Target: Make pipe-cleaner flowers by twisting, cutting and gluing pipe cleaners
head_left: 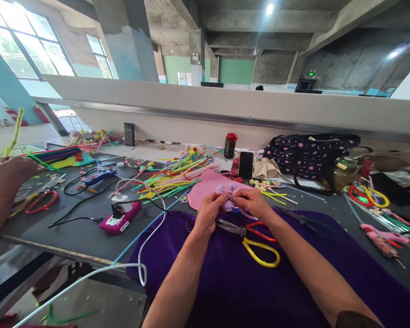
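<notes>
The purple looped piece [232, 187] is sitting between our two hands, over the near edge of the pink sheet, with our fingers hiding much of it, so we are not making out its full shape. Going down in size, the dark, flat table [71, 218] is running past the view on the right, and the smooth, deep purple cloth [232, 282] is draping over its near side, partly passing under our forearms. The dark patterned bag [294, 157] is slumping in soft folds at the back right, its contents being hidden. The thin pink sheet [205, 187] is lying flat, partly covered by our hands, and the fuzzy, slender stems [177, 175] are fanning out in many colours beside it. At the left edge a co-worker's hand [10, 171], cut off, is holding a fuzzy yellow-green stem [16, 130] upright. Our left hand [210, 209] is pinching the piece between thumb and fingers, while our right hand [253, 202] is pressing thumb and fingertips together on its other side. Below them the scissors [239, 230] are resting on the cloth, showing rounded red and yellow handles, the red one partly disappearing behind our right forearm.
</notes>
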Available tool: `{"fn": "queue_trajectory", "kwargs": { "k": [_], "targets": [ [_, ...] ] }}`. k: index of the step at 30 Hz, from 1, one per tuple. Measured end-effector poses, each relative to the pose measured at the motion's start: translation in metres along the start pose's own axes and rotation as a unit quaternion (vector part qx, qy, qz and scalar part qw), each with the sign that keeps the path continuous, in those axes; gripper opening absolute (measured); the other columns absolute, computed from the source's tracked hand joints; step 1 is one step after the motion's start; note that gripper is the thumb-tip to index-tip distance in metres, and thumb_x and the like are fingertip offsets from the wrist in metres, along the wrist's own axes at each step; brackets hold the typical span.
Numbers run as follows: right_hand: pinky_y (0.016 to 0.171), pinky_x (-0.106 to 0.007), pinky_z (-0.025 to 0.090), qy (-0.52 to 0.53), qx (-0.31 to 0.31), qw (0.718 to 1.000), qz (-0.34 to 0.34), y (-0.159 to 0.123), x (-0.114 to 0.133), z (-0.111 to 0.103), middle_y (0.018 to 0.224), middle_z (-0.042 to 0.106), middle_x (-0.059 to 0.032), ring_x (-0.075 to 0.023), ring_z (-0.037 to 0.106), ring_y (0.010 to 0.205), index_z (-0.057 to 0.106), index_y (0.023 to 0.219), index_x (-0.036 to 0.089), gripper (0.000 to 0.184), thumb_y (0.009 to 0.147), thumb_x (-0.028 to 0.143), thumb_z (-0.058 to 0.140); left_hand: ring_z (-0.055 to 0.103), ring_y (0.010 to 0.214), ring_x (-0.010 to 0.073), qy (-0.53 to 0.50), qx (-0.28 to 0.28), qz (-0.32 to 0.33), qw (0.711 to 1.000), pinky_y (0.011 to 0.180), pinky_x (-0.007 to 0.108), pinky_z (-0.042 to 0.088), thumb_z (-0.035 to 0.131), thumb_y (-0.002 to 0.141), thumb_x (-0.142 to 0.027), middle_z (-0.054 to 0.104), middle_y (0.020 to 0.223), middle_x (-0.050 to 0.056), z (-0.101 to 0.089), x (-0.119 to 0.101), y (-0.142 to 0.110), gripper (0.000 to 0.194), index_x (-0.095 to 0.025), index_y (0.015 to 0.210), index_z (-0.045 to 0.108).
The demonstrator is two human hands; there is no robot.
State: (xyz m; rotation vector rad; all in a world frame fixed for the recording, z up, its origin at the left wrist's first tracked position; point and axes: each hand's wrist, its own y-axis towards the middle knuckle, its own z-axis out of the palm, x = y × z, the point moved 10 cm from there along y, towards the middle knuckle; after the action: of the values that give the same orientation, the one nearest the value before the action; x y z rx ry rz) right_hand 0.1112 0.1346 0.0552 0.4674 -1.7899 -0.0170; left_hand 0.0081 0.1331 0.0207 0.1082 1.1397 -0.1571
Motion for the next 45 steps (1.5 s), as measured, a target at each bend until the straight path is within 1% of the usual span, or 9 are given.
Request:
{"fn": "queue_trajectory", "kwargs": {
  "k": [6,9,13,19,24,28,32,38,45],
  "targets": [
    [0.044,-0.021,0.029,0.048,-0.024,0.999,0.006,0.002,-0.004,-0.007,0.047,0.046,0.0045,-0.008,0.039,0.043,0.059,0.062,0.017,0.023,0.069,0.038,0.061,0.056,0.062,0.0097,0.018,0.011,0.008,1.0,0.051,0.018,0.041,0.074,0.055,-0.032,0.062,0.076,0.001,0.003,-0.001,-0.005,0.034,-0.017,0.083,0.062],
    [0.042,-0.019,0.028,0.115,-0.018,0.992,0.043,0.0,-0.01,-0.006,0.048,0.047,0.0049,-0.0067,0.039,0.042,0.056,0.063,0.017,0.023,0.067,0.038,0.064,0.057,0.066,0.0108,0.008,0.019,0.003,1.0,0.051,0.017,0.041,0.07,0.06,-0.035,0.062,0.082,0.003,0.004,-0.001,-0.004,0.033,-0.017,0.087,0.063],
    [0.039,-0.017,0.027,0.224,0.027,0.967,0.114,-0.005,-0.021,0.006,0.056,0.054,0.0025,-0.005,0.039,0.04,0.054,0.065,0.016,0.027,0.064,0.04,0.066,0.059,0.074,0.0152,-0.027,0.015,-0.009,0.999,0.054,0.02,0.044,0.068,0.062,-0.039,0.064,0.087,0.007,0.003,0.0,-0.003,0.033,-0.015,0.085,0.066],
    [0.033,-0.017,0.02,0.297,0.079,0.945,0.11,-0.005,-0.025,0.028,0.048,0.05,0.0036,-0.0031,0.031,0.033,0.057,0.067,0.014,0.026,0.064,0.039,0.063,0.059,0.068,0.0132,-0.051,0.038,-0.01,0.998,0.064,0.024,0.045,0.073,0.056,-0.029,0.065,0.079,0.004,0.01,0.004,-0.003,0.028,-0.015,0.08,0.068],
    [0.033,-0.017,0.019,0.3,0.071,0.94,0.142,-0.005,-0.035,0.034,0.051,0.051,0.0031,-0.0026,0.03,0.033,0.057,0.068,0.014,0.023,0.067,0.037,0.061,0.057,0.056,0.0109,-0.113,0.035,-0.039,0.992,0.063,0.026,0.045,0.076,0.052,-0.027,0.063,0.066,0.001,0.013,0.014,0.0,0.028,-0.014,0.075,0.067],
    [0.035,-0.017,0.018,0.26,0.045,0.955,0.139,-0.005,-0.035,0.028,0.06,0.058,0.0002,-0.0048,0.04,0.039,0.06,0.073,0.014,0.02,0.066,0.032,0.061,0.054,0.051,0.0077,-0.118,-0.035,0.023,0.992,0.055,0.022,0.042,0.076,0.052,-0.027,0.062,0.068,-0.001,-0.006,0.005,0.006,0.024,-0.015,0.068,0.063],
    [0.039,-0.018,0.022,0.193,0.019,0.977,0.091,-0.005,-0.025,0.024,0.052,0.052,0.0046,-0.0048,0.037,0.041,0.063,0.077,0.016,0.018,0.062,0.025,0.066,0.055,0.057,0.0076,-0.093,-0.083,0.046,0.991,0.059,0.02,0.042,0.074,0.055,-0.027,0.062,0.071,-0.001,-0.017,0.001,0.003,0.023,-0.015,0.072,0.063],
    [0.045,-0.019,0.03,0.208,-0.042,0.972,0.099,-0.005,-0.031,0.014,0.061,0.057,0.0029,-0.0062,0.043,0.047,0.062,0.072,0.017,0.018,0.063,0.031,0.068,0.057,0.065,0.0102,-0.081,-0.034,0.043,0.995,0.066,0.023,0.043,0.074,0.057,-0.025,0.064,0.075,0.001,-0.003,-0.001,-0.001,0.026,-0.015,0.079,0.065],
    [0.038,-0.019,0.019,0.194,-0.024,0.977,0.088,-0.004,-0.026,0.017,0.059,0.051,0.0024,-0.0038,0.033,0.041,0.059,0.071,0.015,0.025,0.066,0.039,0.065,0.055,0.055,0.0091,-0.086,-0.034,0.029,0.995,0.063,0.023,0.042,0.075,0.054,-0.024,0.062,0.063,-0.001,-0.002,0.005,0.001,0.021,-0.014,0.068,0.064]
  ]
}}
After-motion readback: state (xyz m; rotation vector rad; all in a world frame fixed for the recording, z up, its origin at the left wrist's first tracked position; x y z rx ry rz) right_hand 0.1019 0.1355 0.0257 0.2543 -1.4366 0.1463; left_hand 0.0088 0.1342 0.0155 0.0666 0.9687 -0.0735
